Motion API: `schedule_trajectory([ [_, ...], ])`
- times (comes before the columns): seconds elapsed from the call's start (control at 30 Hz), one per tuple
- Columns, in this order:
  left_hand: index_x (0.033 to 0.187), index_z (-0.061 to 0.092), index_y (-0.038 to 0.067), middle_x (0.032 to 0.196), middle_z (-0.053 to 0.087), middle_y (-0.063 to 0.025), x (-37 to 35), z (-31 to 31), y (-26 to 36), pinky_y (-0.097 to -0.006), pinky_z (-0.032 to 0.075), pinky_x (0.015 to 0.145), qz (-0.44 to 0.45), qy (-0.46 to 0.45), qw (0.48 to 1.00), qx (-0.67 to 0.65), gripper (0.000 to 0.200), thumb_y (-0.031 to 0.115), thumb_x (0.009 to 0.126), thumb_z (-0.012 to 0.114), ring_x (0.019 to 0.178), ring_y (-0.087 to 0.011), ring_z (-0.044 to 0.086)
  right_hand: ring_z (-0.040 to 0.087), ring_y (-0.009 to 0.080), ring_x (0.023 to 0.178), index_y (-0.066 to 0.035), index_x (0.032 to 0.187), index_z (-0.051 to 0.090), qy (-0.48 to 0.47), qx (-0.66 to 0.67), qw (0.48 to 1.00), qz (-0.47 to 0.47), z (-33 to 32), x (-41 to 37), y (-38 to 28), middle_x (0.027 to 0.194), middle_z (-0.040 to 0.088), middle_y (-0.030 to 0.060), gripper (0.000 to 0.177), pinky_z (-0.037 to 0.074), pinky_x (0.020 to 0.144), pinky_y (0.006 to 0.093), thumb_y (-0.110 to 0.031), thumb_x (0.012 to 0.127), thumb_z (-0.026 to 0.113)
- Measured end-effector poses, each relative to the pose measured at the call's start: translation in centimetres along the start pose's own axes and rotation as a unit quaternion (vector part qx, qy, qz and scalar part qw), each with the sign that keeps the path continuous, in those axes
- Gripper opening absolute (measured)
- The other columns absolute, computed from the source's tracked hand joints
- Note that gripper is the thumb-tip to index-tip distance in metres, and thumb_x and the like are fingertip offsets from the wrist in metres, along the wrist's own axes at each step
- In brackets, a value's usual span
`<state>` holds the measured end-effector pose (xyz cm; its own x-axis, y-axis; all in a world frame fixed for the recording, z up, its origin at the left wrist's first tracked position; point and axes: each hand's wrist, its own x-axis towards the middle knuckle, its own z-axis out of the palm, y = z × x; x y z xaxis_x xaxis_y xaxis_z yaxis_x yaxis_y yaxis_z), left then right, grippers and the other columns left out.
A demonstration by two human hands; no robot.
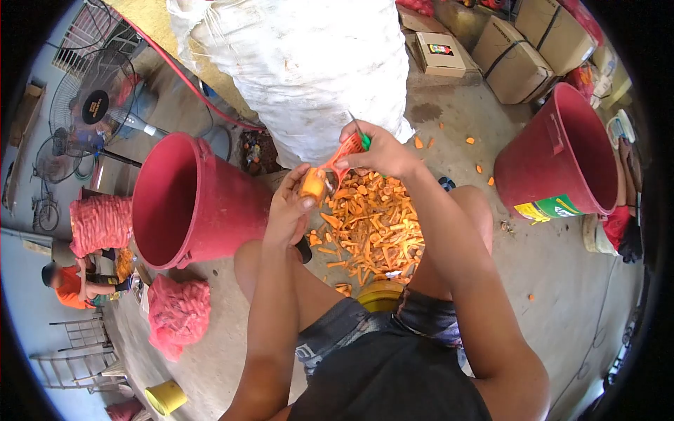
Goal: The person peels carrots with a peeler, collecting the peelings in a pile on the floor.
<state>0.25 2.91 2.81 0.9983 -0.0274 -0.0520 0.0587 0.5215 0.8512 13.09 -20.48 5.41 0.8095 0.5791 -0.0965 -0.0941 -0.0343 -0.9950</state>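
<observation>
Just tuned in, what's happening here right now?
A seated person is working on a carrot. The left hand grips the carrot, and the right hand holds a peeler against its upper end. Beneath the hands, a pile of orange peelings lies on the floor between the knees. One red bucket is at the left, a second red bucket at the right, and a white sack is ahead.
</observation>
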Motion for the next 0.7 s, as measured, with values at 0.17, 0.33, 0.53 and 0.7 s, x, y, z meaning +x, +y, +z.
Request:
schedule_trajectory([
  [0.17,0.149,0.046,-0.004,0.141,0.058,-0.0127,0.2,0.0,-0.7,-0.0383,0.049,0.115,-0.003,-0.01,1.0,-0.009,0.086,0.005,0.076,0.091,0.132,-0.0241,0.059,0.06,0.0093,0.095,-0.009,0.108,0.066,-0.028,-0.005,0.996,-0.08,0.9,-0.7,0.2,0.098,0.066,-0.0016,0.037,0.051,0.087,0.0285,-0.009,0.082,0.092],
  [0.33,0.149,0.045,-0.003,0.138,0.06,-0.0124,-0.5,0.1,-0.2,-0.0389,0.052,0.111,-0.012,-0.028,0.999,0.038,0.093,0.021,0.074,0.096,0.128,-0.0244,0.063,0.061,0.0084,0.085,-0.009,0.107,0.066,0.021,0.01,1.0,-0.01,-0.4,-0.1,1.0,0.095,0.067,-0.0017,0.037,0.053,0.075,0.0277,-0.008,0.081,0.092],
  [0.53,0.145,0.043,-0.002,0.135,0.061,-0.0132,-0.1,-0.1,-0.1,-0.0403,0.053,0.109,0.002,-0.04,0.999,-0.014,0.092,0.021,0.073,0.097,0.126,-0.0256,0.064,0.062,0.0084,0.085,-0.008,0.108,0.065,0.003,0.085,0.996,-0.014,0.3,-0.4,0.1,0.095,0.068,-0.0022,0.038,0.054,0.078,0.0272,-0.007,0.08,0.092],
  [0.7,0.136,0.048,0.002,0.133,0.058,-0.011,0.4,0.0,-0.8,-0.0399,0.053,0.109,0.008,-0.023,1.0,0.004,0.079,0.003,0.071,0.093,0.124,-0.0225,0.061,0.061,0.0085,0.1,-0.009,0.109,0.064,-0.025,-0.062,0.992,-0.108,0.9,-1.4,-0.9,0.102,0.065,-0.003,0.04,0.052,0.09,0.028,-0.004,0.081,0.092],
])
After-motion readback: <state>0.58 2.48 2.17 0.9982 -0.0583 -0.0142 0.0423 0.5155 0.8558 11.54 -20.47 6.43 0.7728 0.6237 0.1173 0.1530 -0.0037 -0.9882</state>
